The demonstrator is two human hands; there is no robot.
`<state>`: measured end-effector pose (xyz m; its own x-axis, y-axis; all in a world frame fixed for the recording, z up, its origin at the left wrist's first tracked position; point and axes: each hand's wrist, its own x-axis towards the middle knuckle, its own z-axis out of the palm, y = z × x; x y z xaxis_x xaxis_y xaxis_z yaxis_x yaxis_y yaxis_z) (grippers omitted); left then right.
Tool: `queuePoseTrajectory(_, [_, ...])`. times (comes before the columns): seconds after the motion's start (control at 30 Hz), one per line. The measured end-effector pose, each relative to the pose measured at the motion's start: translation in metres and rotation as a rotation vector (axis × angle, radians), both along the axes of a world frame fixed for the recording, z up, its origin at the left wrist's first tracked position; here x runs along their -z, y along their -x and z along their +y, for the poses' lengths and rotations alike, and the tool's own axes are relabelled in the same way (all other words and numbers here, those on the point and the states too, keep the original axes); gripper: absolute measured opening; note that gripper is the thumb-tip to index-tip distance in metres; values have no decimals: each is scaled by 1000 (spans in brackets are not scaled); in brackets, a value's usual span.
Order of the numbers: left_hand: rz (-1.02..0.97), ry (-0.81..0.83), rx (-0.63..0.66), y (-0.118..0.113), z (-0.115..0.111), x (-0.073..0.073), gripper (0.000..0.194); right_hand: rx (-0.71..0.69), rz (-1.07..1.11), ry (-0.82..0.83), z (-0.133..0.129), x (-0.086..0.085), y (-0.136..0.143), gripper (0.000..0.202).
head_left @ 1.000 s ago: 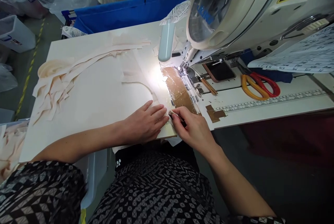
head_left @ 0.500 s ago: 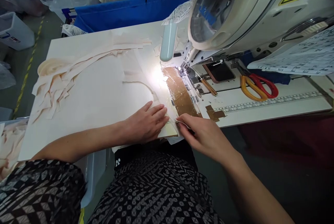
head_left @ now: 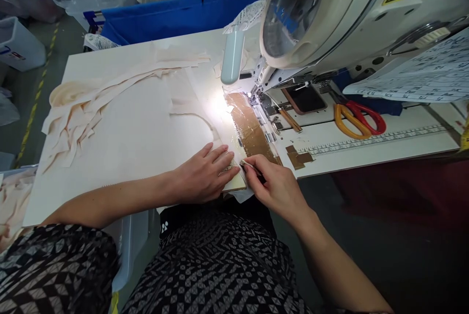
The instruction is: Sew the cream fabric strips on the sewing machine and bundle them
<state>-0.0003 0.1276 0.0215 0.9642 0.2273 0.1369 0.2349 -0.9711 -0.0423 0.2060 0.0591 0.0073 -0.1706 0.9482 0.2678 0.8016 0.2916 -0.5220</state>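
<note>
We press our left hand (head_left: 205,175) flat on the pale fabric piece (head_left: 190,109) at the table's near edge, while our right hand (head_left: 273,184) pinches a small tool (head_left: 249,165), perhaps tweezers, at its corner: seemingly edge preparation. Feeding needs care, since scissors (head_left: 357,118) lie right, fabric strips (head_left: 80,114) left, and the sewing machine (head_left: 348,16) looms beyond.

Two hands, left hand (head_left: 201,177) and right hand (head_left: 276,187); one sewing machine (head_left: 351,11); one pair of scissors (head_left: 357,118); one phone (head_left: 305,99); one table (head_left: 128,133).
</note>
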Motion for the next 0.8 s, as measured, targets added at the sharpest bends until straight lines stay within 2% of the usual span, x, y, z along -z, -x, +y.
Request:
queuePoseTrajectory(0.13, [13,-12,-7,0,-1,1,41,-88,-85,4,-1,-8,-4,15])
queuePoseTrajectory(0.23, [20,-19,-15,-1,-3,1,41,-133,-94,112,-5,-17,-13,17])
queuePoseTrajectory(0.3, [16,-29,-20,-1,-3,2,40,-109,-35,189,-8,-21,-17,17])
queuePoseTrajectory(0.37, [12,-42,-34,0,0,2,37,-18,51,191,-10,-22,-18,16])
queuePoseTrajectory(0.5, [51,-55,-110,6,15,0,36,147,163,70,-3,-16,-8,12])
queuePoseTrajectory(0.6, [72,-15,-148,11,27,-2,38,160,164,-3,8,-9,3,13])
queuePoseTrajectory(0.8, [98,24,-85,9,31,-4,38,113,104,-9,27,3,8,17])
